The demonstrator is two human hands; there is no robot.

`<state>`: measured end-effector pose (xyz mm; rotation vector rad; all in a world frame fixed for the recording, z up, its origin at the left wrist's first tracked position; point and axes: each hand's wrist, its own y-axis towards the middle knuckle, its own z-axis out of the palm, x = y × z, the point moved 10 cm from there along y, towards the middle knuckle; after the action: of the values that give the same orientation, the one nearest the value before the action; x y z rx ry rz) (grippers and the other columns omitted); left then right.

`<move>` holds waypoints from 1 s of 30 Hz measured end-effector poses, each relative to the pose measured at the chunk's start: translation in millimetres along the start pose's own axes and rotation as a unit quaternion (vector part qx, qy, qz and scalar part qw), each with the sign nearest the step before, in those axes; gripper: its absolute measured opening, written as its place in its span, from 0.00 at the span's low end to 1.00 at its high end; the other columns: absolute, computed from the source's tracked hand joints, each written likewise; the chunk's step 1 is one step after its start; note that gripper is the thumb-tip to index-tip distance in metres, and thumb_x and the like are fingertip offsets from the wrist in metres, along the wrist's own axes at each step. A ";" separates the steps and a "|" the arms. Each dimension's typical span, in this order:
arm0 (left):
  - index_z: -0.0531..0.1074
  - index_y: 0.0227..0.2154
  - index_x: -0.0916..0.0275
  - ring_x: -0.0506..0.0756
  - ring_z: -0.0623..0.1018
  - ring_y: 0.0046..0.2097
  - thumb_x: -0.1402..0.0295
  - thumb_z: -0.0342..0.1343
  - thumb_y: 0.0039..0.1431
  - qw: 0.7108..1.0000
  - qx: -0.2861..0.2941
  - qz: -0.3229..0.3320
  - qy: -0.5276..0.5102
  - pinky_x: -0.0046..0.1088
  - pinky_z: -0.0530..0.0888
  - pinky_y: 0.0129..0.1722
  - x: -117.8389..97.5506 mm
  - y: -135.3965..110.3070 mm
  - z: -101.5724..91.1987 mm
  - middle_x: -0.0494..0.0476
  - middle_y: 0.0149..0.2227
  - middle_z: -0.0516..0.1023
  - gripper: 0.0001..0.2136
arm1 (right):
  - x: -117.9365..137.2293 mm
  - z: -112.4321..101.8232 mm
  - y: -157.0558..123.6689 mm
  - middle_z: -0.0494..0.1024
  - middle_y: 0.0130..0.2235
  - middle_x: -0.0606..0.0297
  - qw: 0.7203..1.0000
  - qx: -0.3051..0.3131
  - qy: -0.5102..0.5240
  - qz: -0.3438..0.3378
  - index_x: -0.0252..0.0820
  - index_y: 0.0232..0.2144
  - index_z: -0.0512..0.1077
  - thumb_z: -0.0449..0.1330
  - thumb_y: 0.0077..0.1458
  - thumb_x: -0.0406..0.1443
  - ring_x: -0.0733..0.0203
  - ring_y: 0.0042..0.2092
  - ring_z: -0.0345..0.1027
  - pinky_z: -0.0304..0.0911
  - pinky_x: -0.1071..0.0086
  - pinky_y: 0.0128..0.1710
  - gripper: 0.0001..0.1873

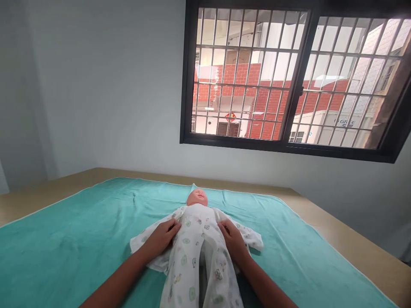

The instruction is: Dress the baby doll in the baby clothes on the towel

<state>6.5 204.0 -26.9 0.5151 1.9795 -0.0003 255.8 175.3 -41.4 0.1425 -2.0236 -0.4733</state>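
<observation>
A baby doll (197, 197) lies on its back on a teal blanket (80, 239), head toward the wall. It wears a white printed romper (195, 252). My left hand (162, 236) rests on the romper's left side by the sleeve, fingers curled onto the cloth. On the romper's right side sits my right hand (233, 240), fingers bent and pressing the fabric at the doll's chest. Both forearms reach in from the bottom edge.
The blanket covers a tan bed or table (353, 244) set against a grey wall. A barred, dark-framed window (289, 77) is above on the right, showing a red brick building outside.
</observation>
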 end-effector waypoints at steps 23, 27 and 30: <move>0.65 0.26 0.61 0.53 0.65 0.32 0.68 0.61 0.45 0.993 0.059 -0.056 -0.080 0.27 0.60 0.30 12.8 -7.3 15.4 0.48 0.27 0.67 0.09 | -1.5 15.1 -14.7 0.68 0.26 0.74 0.948 0.119 0.255 0.150 0.42 0.25 0.62 0.64 0.41 0.31 0.67 0.29 0.58 0.52 0.73 0.28 0.12; 0.65 0.27 0.61 0.53 0.64 0.33 0.65 0.59 0.47 0.994 0.026 -0.057 -0.095 0.28 0.61 0.32 12.8 -8.4 15.3 0.49 0.29 0.67 0.09 | 4.7 23.4 -21.3 0.69 0.28 0.71 0.927 0.132 0.298 0.186 0.43 0.26 0.65 0.62 0.42 0.31 0.66 0.29 0.59 0.56 0.72 0.29 0.09; 0.63 0.28 0.61 0.52 0.62 0.33 0.63 0.57 0.50 0.993 0.014 -0.063 -0.098 0.28 0.60 0.32 9.7 -10.1 15.7 0.48 0.29 0.66 0.09 | 5.1 28.3 -22.5 0.71 0.29 0.70 0.910 0.141 0.336 0.197 0.43 0.28 0.67 0.63 0.43 0.32 0.64 0.29 0.61 0.58 0.70 0.31 0.08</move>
<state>12.9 194.8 -44.7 0.3923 1.8189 -0.1527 226.5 160.7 -57.6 0.0553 -1.3714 0.1284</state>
